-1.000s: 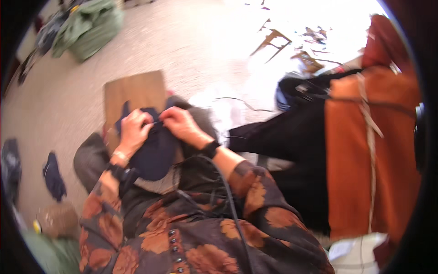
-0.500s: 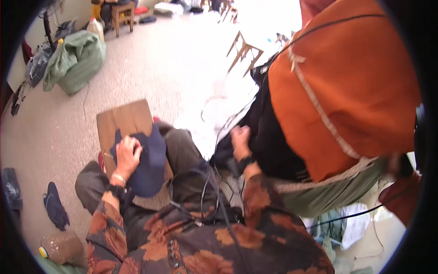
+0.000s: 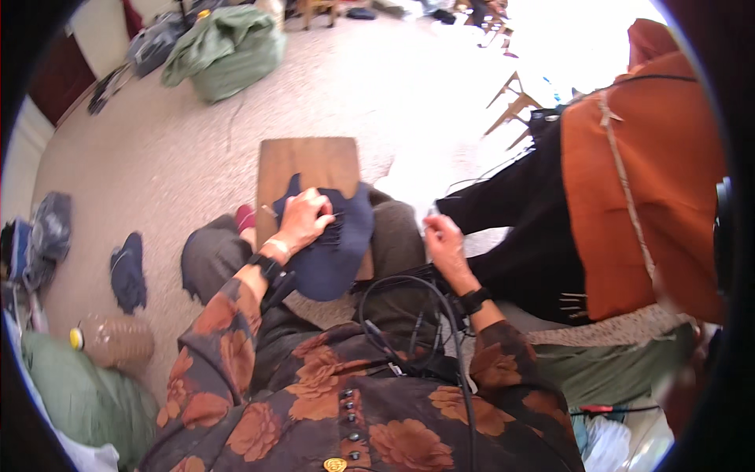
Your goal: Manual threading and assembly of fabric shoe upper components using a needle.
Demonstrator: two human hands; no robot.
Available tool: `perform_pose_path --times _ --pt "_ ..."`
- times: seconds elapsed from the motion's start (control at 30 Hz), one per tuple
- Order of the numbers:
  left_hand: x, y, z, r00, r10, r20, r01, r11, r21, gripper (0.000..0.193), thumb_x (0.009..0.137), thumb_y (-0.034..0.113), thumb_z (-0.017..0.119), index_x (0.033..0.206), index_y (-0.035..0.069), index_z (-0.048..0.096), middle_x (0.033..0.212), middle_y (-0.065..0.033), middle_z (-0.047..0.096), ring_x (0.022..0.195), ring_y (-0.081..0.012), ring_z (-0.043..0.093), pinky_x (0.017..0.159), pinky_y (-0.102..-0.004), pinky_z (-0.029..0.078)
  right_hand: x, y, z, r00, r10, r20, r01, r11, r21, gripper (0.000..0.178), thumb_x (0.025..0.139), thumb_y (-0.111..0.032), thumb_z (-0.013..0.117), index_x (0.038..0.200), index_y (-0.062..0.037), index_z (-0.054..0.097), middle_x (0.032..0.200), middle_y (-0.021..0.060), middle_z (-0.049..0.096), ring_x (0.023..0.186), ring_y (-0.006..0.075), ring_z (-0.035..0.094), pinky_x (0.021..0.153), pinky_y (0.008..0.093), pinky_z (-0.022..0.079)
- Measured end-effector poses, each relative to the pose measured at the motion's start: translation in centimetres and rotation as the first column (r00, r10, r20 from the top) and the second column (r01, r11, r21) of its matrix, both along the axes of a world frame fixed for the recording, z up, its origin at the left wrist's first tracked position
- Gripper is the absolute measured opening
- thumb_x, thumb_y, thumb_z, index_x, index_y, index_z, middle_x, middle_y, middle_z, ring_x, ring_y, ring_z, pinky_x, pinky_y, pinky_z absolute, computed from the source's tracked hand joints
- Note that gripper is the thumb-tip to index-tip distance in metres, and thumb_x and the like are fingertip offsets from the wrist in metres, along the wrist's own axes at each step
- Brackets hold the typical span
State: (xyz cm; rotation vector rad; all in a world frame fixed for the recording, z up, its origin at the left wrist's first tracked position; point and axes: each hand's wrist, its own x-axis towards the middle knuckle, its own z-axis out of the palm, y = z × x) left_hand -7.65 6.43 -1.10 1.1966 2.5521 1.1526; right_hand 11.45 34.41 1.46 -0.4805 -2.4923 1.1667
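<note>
A navy cloth piece (image 3: 326, 271) lies over a wooden board (image 3: 311, 157) at my lap. My left hand (image 3: 305, 222) is on the cloth, fingers curled and thumb and forefinger closed at it. Beside those fingertips, short dark lines (image 3: 334, 234) run in rows across the cloth. Raised to the right of the board, apart from the cloth, my right hand (image 3: 446, 242) has its fingers pinched together; whatever they hold is too small to make out. Looped black cables (image 3: 405, 279) hang across my lap below it.
Close on my right sits a person in an orange garment (image 3: 629, 181) and black trousers. A navy scrap (image 3: 128, 271) and a brown-tinted plastic jug (image 3: 118, 341) are on the floor at left. A green sack (image 3: 240, 63) stands far left, a small wooden stool (image 3: 511, 106) far right.
The view has swung so that the board and cloth sit farther right and look straighter. My right hand stays raised and pinched; my left hand remains on the cloth.
</note>
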Motion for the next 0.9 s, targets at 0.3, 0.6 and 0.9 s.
perform_pose_path --times 0.3,0.6,0.9 --pt "2.1 -2.3 1.0 0.994 -0.089 -0.064 0.085 0.994 -0.074 0.011 0.085 0.013 0.071 0.090 0.007 0.063 0.091 -0.0076 0.062 0.094 -0.0282 0.061 0.085 -0.0401 0.040 -6.6 -10.0 1.2 0.872 0.488 0.036 -0.488 0.873 -0.011 0.020 0.089 -0.003 0.062 0.109 -0.0020 0.065 0.099 0.0158 0.064 0.091 0.0316 0.066 0.078 0.0383 0.053" --pt "1.7 -4.0 1.0 0.958 -0.226 -0.177 0.213 0.973 -0.088 0.023 0.086 0.006 0.065 0.108 0.010 0.069 0.089 -0.0086 0.060 0.091 -0.0289 0.062 0.081 -0.0410 0.043 -7.9 -9.5 0.1 0.773 0.617 0.151 -0.593 0.786 -0.175 0.032 0.085 -0.001 0.063 0.116 -0.0035 0.065 0.102 0.0113 0.057 0.084 0.0215 0.062 0.079 0.0346 0.052" --pt "1.7 -6.8 3.5 0.984 0.129 0.126 -0.142 0.985 0.097 0.009 0.095 0.003 0.061 0.102 0.000 0.066 0.095 -0.0120 0.065 0.084 -0.0210 0.066 0.076 -0.0310 0.052 -7.9 -9.4 0.1 0.800 0.583 0.143 -0.548 0.806 -0.222 0.023 0.089 -0.003 0.062 0.112 -0.0004 0.067 0.096 0.0103 0.061 0.080 0.0180 0.062 0.077 0.0319 0.052"
